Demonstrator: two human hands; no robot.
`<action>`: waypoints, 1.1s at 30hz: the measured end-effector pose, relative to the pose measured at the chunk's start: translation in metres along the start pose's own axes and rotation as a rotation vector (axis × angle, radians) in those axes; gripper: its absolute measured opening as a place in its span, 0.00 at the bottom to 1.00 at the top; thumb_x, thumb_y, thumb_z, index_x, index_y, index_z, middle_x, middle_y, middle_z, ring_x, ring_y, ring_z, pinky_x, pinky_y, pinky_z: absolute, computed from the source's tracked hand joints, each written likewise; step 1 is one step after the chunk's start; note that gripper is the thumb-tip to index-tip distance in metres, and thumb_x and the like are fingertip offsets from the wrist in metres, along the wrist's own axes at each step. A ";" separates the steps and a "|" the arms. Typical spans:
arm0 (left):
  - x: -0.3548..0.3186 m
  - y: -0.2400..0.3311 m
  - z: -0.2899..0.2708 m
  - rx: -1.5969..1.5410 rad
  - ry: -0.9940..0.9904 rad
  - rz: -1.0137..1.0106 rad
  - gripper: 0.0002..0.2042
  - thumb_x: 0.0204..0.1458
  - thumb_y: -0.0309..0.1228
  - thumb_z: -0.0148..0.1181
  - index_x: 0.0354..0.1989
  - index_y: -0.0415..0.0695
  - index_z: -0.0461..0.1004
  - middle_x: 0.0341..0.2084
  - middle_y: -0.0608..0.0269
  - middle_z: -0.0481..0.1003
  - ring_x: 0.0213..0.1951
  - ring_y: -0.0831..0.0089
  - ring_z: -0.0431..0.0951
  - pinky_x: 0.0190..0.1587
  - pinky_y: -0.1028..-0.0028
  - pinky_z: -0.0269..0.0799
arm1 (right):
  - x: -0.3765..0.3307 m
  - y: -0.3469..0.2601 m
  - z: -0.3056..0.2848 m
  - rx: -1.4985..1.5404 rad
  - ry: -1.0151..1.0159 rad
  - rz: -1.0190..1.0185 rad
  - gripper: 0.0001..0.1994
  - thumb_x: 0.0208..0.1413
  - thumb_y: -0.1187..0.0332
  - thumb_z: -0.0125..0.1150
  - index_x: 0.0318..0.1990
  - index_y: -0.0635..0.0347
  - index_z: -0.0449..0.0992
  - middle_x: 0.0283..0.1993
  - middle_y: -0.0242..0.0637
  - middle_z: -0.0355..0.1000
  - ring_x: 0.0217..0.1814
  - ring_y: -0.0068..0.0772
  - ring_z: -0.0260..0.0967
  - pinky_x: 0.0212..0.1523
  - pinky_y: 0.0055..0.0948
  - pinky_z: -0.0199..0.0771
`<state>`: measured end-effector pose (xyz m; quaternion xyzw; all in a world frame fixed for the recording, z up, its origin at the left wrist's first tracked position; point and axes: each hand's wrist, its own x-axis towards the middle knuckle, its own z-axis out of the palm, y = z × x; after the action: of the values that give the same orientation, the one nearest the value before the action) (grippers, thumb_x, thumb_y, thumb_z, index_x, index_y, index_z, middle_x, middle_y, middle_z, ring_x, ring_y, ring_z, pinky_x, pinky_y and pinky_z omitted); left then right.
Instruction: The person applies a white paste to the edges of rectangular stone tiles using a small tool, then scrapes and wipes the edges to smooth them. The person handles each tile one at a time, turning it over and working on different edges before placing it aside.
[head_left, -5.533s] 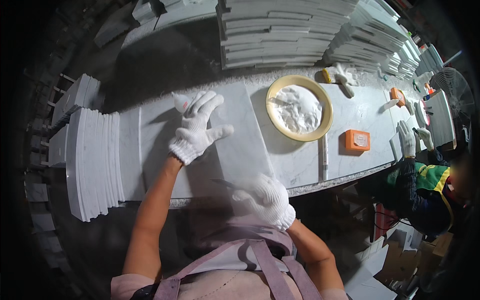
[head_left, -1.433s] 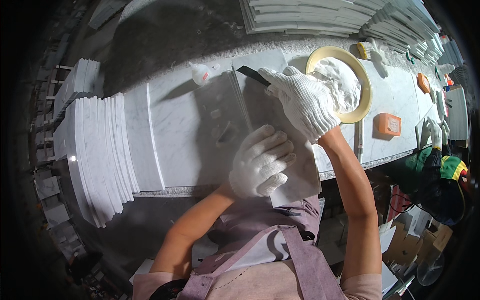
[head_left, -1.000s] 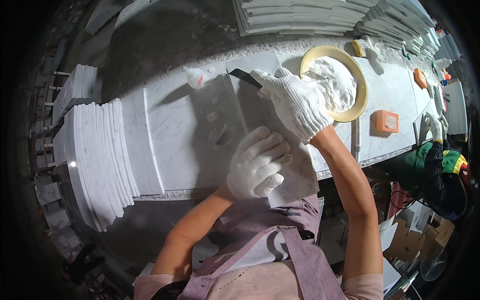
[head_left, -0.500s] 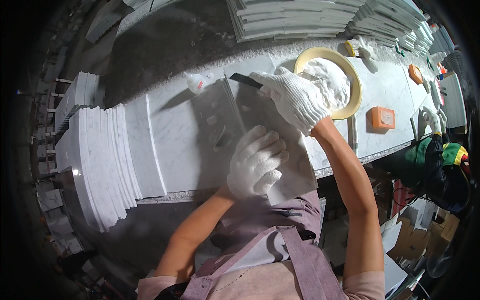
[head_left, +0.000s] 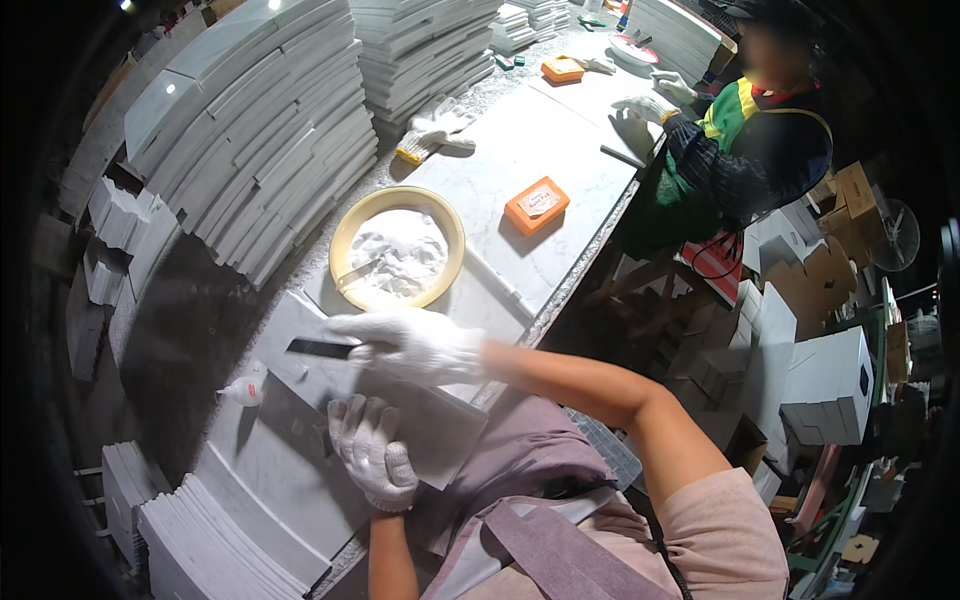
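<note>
My right hand (head_left: 415, 345), in a white knit glove, grips a dark flat blade (head_left: 318, 348) that points left above the marble tile. My left hand (head_left: 372, 452), gloved the same way, is by the near side of the grey-white marble tile (head_left: 445, 425), fingers extended and close together, with nothing visible in it. That tile lies on the bench at an angle, its near corner close to my lap. Left of it stands a small white squeeze bottle (head_left: 243, 391). Beyond my right hand is a yellow bowl (head_left: 456, 255) holding white powder (head_left: 395, 250) and a thin spatula-like tool (head_left: 360, 270).
An orange box (head_left: 537, 206) and a pale strip (head_left: 502, 287) lie right of the bowl. Spare gloves (head_left: 437, 130) rest beside tall tile stacks (head_left: 270, 120). More tiles (head_left: 215, 540) stand at near left. A co-worker (head_left: 740, 150) works at the bench's far right.
The view has swung right, bringing the co-worker and the far bench into sight. My right hand still holds the blade over the tile; my left hand stays by the tile with its fingers straighter.
</note>
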<state>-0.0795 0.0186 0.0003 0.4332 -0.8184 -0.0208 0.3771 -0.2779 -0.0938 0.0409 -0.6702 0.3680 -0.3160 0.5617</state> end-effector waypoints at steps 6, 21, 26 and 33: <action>-0.001 -0.006 -0.025 0.178 -0.304 0.069 0.27 0.70 0.52 0.47 0.59 0.40 0.78 0.61 0.48 0.74 0.69 0.44 0.68 0.73 0.43 0.58 | -0.115 0.018 -0.006 0.208 0.293 0.288 0.28 0.70 0.71 0.57 0.76 0.60 0.64 0.77 0.46 0.65 0.80 0.40 0.59 0.80 0.36 0.56; 0.060 -0.064 -0.040 0.570 -0.319 -0.486 0.27 0.68 0.51 0.51 0.67 0.44 0.74 0.66 0.52 0.74 0.72 0.52 0.67 0.77 0.49 0.50 | -0.148 0.038 0.030 0.308 0.594 0.305 0.25 0.73 0.68 0.56 0.74 0.66 0.67 0.63 0.34 0.75 0.35 0.12 0.64 0.36 0.18 0.71; 0.048 -0.031 -0.042 0.607 0.023 -0.171 0.22 0.60 0.44 0.64 0.59 0.47 0.80 0.59 0.57 0.78 0.67 0.56 0.71 0.76 0.49 0.57 | -0.154 0.042 0.031 0.308 0.726 0.364 0.26 0.73 0.67 0.56 0.75 0.65 0.65 0.54 0.29 0.75 0.33 0.11 0.59 0.33 0.16 0.66; 0.044 -0.064 -0.022 0.526 -0.143 -0.202 0.25 0.63 0.48 0.60 0.61 0.45 0.78 0.59 0.52 0.79 0.65 0.52 0.74 0.75 0.50 0.57 | -0.159 0.049 0.033 0.311 0.696 0.322 0.26 0.72 0.68 0.57 0.75 0.64 0.66 0.50 0.26 0.75 0.31 0.10 0.57 0.32 0.15 0.62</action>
<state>-0.0360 -0.0472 0.0193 0.5928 -0.7729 0.1241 0.1892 -0.3411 0.0535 -0.0150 -0.3641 0.5841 -0.4836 0.5407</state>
